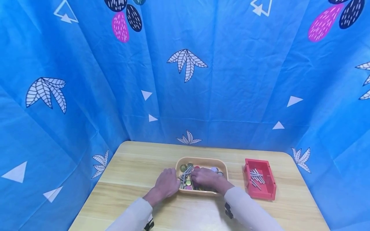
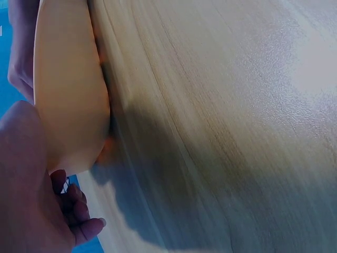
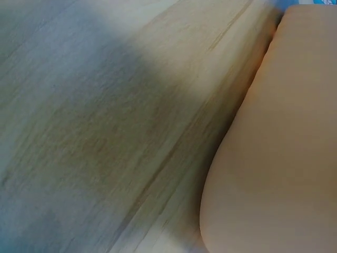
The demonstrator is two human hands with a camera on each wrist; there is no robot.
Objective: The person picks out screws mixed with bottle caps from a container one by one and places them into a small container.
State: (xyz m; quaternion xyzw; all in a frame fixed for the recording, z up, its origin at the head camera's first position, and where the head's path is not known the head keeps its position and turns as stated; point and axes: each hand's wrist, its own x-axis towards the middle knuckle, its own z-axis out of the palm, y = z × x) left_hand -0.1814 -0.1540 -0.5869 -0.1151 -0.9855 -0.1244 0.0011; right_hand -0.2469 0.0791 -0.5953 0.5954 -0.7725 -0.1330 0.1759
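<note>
A shallow beige tray [image 1: 199, 192] holds a mix of silver screws [image 1: 188, 171] and round bottle caps [image 1: 188, 182] in gold, green, pink and other colours. My left hand [image 1: 167, 183] grips the tray's left end; in the left wrist view its thumb lies against the tray wall [image 2: 71, 79], with the fingers bent around the corner. Over the tray, my right hand [image 1: 206, 178] reaches in from the right with its fingers bent down among the pieces. Its fingertips are hidden, so I cannot tell what they hold. Only the tray's outer wall [image 3: 279, 158] shows in the right wrist view.
To the right of the tray stands a red open-fronted bin [image 1: 261, 193] with several silver screws [image 1: 255, 177] inside. Both containers stand on a light wooden table [image 1: 138, 160]. A blue patterned curtain [image 1: 185, 102] hangs behind it and along both sides.
</note>
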